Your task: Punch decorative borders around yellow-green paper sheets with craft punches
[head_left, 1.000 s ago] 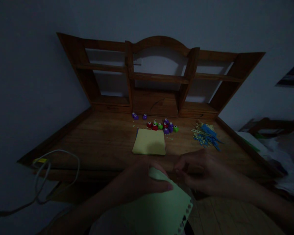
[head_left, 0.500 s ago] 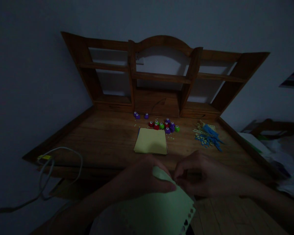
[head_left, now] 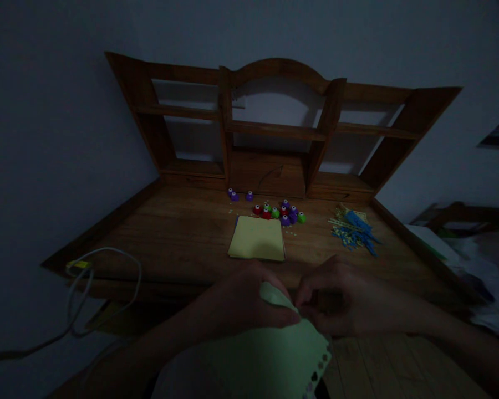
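Note:
A pale green sheet of paper (head_left: pixel 270 354), with a row of cut-out holes along its lower right edge, hangs below the desk's front edge. My left hand (head_left: pixel 253 299) is closed on its upper part, the thumb lying across the front and a bit of paper bulging above it. At the sheet's upper right edge, my right hand (head_left: pixel 328 296) pinches with thumb and forefinger; the fingertips touch the paper's edge beside my left thumb. Whatever lies between those tips is too dark to make out. Just beyond my hands rests a stack of yellowish paper (head_left: pixel 256 239).
Several small red, green and purple craft punches (head_left: pixel 275 212) are grouped behind the stack. Blue and yellow paper scraps (head_left: pixel 355 230) lie at the right of the wooden desk (head_left: pixel 183 221). A white cable (head_left: pixel 108 250) loops at the left. Wooden shelves (head_left: pixel 274 131) stand at the back.
Almost nothing differs. The view has shifted very slightly, and both hands stay at the sheet in nearly the same pose.

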The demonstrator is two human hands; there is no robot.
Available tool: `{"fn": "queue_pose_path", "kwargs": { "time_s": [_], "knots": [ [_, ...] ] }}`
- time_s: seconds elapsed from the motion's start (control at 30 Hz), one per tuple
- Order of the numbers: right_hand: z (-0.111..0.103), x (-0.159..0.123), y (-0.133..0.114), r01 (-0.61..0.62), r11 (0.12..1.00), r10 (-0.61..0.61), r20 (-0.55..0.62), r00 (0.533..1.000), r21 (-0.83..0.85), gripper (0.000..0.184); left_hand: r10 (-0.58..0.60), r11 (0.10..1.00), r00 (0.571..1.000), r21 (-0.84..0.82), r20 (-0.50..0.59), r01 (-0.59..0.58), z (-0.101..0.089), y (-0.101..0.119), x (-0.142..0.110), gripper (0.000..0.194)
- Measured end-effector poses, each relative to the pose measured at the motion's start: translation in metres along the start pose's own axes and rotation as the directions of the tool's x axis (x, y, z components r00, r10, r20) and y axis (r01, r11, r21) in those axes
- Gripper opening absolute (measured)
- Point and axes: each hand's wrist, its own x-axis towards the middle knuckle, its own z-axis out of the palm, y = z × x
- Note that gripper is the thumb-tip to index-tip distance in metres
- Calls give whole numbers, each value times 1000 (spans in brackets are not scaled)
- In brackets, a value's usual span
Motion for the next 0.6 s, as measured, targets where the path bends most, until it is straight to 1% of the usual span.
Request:
{"fn": "queue_pose_path", "kwargs": {
  "time_s": [0.17,0.3,0.43,0.6],
  "knots": [
    [0,1,-3,3,1000,-3,-4,1000,5,16,21,1000,999,-14,-31,-22,0,1,0,22],
    [-1,2,-3,24,999,-24,-12,1000,-26,16,18,1000,1000,-13,-17,-18,0,2,0,22],
    [0,2,-3,13,996,-14,-8,1000,-85,19,33,999,999,-14,-22,-33,1,0,1,22],
    [4,0,1,-3,984,-1,-23,1000,-178,19,57,998,998,2,-30,-57,4,-3,4,23]
  ]
}}
